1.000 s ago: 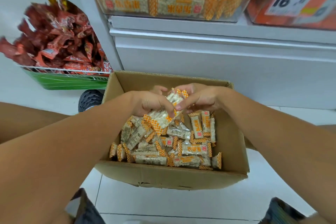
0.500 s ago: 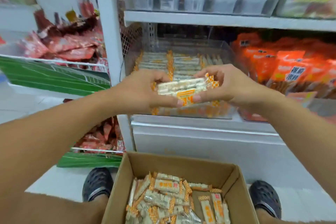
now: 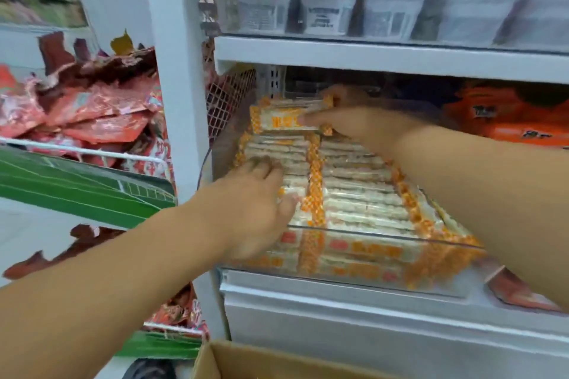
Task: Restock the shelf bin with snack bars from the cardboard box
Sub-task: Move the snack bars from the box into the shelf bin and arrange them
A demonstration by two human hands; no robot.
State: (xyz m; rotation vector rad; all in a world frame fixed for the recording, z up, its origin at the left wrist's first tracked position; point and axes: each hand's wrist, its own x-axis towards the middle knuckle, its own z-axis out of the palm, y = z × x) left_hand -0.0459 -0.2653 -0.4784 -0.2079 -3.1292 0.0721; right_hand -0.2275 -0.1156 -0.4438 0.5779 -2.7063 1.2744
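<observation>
Several snack bars sit pinched as a stack in our right hand, held over the far end of the clear shelf bin, which is already nearly full. Our left hand lies spread, palm down on the front rows. We judge placing is underway; next, lower the stack, then let go. Below, the cardboard box waits.
</observation>
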